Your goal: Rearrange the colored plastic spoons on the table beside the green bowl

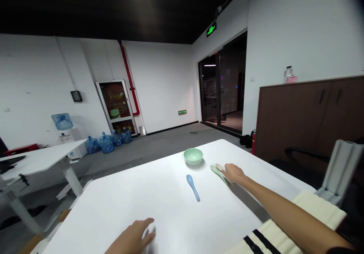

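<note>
My left hand is over the near left part of the white table, thumb and fingers apart, holding nothing. My right hand reaches to the right side of the table, its fingers closed on a pale beige spoon; the handle is mostly hidden by the hand. Right beside it lies a light green spoon, its handle end partly covered by my fingers. A blue spoon rests alone on the tabletop between my hands. Beyond the spoons a mint green bowl stands upright.
A cream padded piece with black straps is at the table's near right, under my right forearm. A grey metal profile rises beside it. Brown cabinets stand right; another white desk and blue water jugs are left.
</note>
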Action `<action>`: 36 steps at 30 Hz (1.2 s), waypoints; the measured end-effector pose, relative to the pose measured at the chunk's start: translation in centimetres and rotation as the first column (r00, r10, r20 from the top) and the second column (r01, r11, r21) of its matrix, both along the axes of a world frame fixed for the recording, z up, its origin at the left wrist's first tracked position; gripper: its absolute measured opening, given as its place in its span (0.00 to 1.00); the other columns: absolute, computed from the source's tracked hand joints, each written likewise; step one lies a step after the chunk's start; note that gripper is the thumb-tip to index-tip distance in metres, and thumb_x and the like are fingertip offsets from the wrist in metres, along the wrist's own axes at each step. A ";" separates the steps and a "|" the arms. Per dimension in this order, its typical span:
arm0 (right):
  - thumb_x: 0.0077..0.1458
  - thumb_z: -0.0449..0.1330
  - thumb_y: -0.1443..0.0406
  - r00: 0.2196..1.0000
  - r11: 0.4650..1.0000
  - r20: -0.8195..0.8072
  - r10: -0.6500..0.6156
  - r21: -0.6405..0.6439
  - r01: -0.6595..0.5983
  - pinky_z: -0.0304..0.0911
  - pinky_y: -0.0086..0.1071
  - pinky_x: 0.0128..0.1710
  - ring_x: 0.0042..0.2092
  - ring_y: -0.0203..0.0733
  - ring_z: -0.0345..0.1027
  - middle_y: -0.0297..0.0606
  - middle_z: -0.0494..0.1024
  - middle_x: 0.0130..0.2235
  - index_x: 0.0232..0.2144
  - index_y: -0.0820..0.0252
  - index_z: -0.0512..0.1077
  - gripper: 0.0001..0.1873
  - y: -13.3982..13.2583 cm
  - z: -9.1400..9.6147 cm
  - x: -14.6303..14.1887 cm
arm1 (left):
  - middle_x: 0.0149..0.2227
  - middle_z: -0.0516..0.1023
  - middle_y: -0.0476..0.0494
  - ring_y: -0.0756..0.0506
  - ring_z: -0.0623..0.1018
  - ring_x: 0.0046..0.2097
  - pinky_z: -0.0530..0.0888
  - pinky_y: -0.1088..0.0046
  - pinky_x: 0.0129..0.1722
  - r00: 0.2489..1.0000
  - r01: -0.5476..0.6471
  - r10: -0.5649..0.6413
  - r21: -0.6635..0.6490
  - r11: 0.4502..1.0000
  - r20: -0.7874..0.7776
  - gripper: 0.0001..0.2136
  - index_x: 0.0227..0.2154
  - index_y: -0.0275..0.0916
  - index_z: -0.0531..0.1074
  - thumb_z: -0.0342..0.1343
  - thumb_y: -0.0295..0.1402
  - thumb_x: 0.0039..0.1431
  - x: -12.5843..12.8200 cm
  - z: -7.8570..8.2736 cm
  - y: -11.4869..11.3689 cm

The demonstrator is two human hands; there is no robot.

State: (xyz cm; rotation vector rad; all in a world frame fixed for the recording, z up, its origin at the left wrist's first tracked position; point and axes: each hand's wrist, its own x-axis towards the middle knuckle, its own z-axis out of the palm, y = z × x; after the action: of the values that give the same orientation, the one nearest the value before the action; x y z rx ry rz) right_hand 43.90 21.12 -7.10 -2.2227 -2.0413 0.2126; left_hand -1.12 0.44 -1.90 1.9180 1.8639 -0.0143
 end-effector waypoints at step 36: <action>0.49 0.59 0.61 0.976 0.985 -0.142 0.164 -0.031 -0.170 0.58 0.32 0.33 0.44 0.47 0.72 0.53 0.75 0.48 0.30 0.65 0.74 0.11 -1.0 -1.9 -4.3 | 0.58 0.70 0.41 0.38 0.70 0.57 0.64 0.59 0.57 1.000 0.011 -0.011 -0.023 1.000 -0.004 0.27 0.60 0.48 0.63 0.47 0.50 0.59 -0.2 -0.1 0.3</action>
State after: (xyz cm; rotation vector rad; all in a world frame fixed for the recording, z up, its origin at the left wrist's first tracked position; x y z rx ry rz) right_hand 39.61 20.08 -9.02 -1.9967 -2.1658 0.4179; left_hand -1.28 0.71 -2.04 1.9137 1.8482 -0.0429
